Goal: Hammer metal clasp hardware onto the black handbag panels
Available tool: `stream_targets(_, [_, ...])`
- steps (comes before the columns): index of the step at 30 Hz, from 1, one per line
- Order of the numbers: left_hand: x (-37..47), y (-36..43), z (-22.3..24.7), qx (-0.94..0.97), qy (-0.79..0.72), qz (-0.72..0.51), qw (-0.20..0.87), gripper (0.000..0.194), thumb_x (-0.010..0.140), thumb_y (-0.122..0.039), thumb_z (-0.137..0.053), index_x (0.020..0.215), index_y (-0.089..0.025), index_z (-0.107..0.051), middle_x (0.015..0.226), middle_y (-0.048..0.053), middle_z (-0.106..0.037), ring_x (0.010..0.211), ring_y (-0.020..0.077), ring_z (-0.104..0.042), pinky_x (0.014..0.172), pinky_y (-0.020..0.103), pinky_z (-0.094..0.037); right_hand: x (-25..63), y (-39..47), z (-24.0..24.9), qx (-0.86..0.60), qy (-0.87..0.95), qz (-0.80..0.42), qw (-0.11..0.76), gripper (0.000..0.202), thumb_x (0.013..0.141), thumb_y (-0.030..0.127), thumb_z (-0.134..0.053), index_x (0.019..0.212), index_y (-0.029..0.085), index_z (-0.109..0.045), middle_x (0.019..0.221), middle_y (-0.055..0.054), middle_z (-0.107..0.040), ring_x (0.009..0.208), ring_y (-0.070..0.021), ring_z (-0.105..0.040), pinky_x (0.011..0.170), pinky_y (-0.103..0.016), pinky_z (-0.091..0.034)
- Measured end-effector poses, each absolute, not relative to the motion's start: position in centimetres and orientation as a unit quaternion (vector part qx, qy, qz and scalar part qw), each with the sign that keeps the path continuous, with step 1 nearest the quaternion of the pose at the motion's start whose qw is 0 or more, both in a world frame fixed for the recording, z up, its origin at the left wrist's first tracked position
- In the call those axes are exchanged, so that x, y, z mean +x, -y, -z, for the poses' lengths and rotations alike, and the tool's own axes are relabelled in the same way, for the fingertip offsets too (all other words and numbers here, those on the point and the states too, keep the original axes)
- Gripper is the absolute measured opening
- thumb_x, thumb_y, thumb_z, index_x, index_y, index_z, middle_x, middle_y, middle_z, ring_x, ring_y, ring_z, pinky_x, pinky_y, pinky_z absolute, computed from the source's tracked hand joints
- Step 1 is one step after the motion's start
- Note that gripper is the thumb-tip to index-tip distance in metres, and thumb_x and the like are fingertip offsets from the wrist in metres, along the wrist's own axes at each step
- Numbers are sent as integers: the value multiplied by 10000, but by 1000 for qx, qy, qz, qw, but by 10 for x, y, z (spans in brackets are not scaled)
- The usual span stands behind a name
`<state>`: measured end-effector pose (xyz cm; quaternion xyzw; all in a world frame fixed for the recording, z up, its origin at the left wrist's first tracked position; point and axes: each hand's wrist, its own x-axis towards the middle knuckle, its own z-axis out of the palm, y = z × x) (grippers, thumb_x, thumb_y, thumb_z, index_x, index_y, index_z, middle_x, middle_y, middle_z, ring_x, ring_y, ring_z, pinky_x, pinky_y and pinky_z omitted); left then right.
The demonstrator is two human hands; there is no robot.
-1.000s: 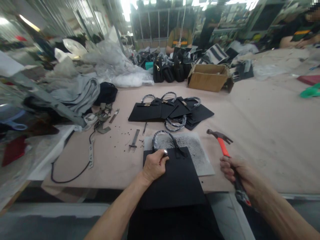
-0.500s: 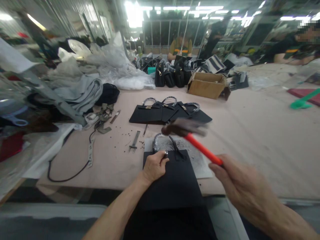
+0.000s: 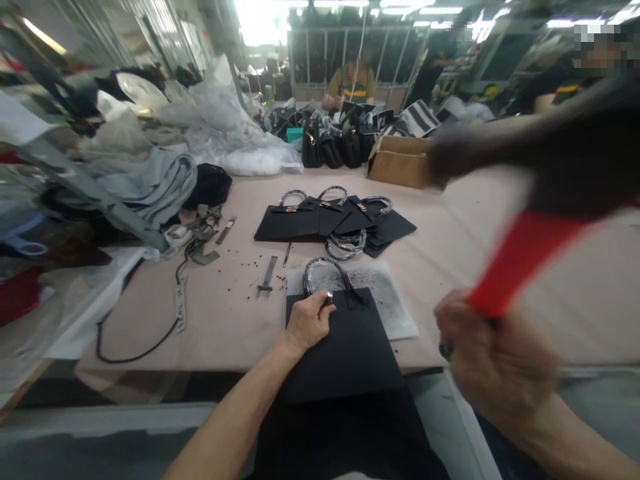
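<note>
My left hand [image 3: 309, 323] is closed around a short metal punch [image 3: 329, 297], whose shiny round top shows above the fingers. It stands on a black leather bag panel [image 3: 353, 340] with a curved, plastic-wrapped handle [image 3: 325, 263]; the punch's lower end is hidden by the hand. Under the panel's far part lies a whitish, worn board [image 3: 395, 300]. My right hand [image 3: 493, 353] grips a hammer by its red handle [image 3: 525, 260]. The dark hammer head [image 3: 565, 160], blurred, is raised high at the right, close to the camera.
More black bag panels with handles [image 3: 295, 223] lie overlapped beyond the board. A two-pronged punch [image 3: 269, 277], a thin metal rod [image 3: 287, 255] and small black bits lie left. Farther back are black bags [image 3: 313, 143], a cardboard box [image 3: 397, 160], plastic wrap [image 3: 225, 133] and a person [image 3: 353, 83].
My right hand has raised the hammer from above the board up and right, nearer the camera. My left hand keeps the punch at the same spot on the panel. The view has shifted slightly.
</note>
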<state>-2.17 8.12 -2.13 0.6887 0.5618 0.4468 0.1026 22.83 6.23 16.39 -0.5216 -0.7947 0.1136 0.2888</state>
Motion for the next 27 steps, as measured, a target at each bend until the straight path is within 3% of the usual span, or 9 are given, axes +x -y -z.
stream_targets(3, [-21,-81,22,684,-568,-445,105,61,880,-154,-613,900,-209,-630,814,38,-726,741,192,-727,714,272,-574,231,-66,-141,-459,868,-95,163,326,978,463,-392,720,269,-440,506,2,-511,394,-165,-395,464,-316,-194])
stream_targets(5, [-21,-81,22,682,-566,-449,109,62,882,-155,-612,909,-209,-630,819,36,-727,745,192,-728,720,273,-574,236,-72,-130,-477,867,-98,106,307,974,450,-402,737,261,-449,522,7,-526,405,-163,-407,476,-313,-177])
stream_targets(11, [-22,-79,21,683,-558,-455,125,58,907,-178,-604,951,-203,-632,886,48,-739,836,199,-741,803,294,-593,259,-113,-97,-623,744,-214,112,340,971,436,-341,715,243,-452,553,14,-524,480,-156,-513,484,-270,-329])
stream_targets(15, [-25,-78,21,687,-540,-462,153,149,935,-200,-578,1072,-209,-636,989,58,-747,937,199,-739,899,318,-590,279,-144,-59,-684,691,-217,81,333,981,365,-328,782,202,-539,613,-33,-595,487,-181,-570,496,-296,-393])
stream_targets(17, [-27,-76,20,687,-532,-468,163,160,939,-206,-575,1086,-205,-639,998,58,-743,947,196,-733,903,322,-588,284,-154,-48,-688,697,-184,86,311,965,331,-377,849,153,-603,718,-115,-653,606,-239,-635,575,-349,-442])
stream_targets(20, [-28,-74,16,684,-534,-472,156,122,932,-211,-593,1035,-199,-657,943,45,-738,884,183,-729,839,297,-592,271,-158,-40,-665,727,-123,123,329,942,329,-465,1100,97,-637,1098,-241,-662,981,-341,-652,806,-456,-479])
stream_targets(23, [-27,-74,13,683,-541,-471,139,98,922,-197,-604,999,-194,-664,896,33,-736,837,172,-726,802,275,-588,235,-149,-34,-535,816,-72,205,414,939,343,-523,1278,115,-592,1324,-224,-586,1208,-351,-557,987,-498,-443])
stream_targets(27, [-26,-73,12,685,-546,-466,125,99,922,-166,-589,989,-187,-660,910,38,-740,849,171,-730,816,275,-587,184,-136,-19,-416,881,-78,209,467,929,332,-579,1353,138,-563,1361,-191,-584,1244,-344,-528,1055,-513,-410])
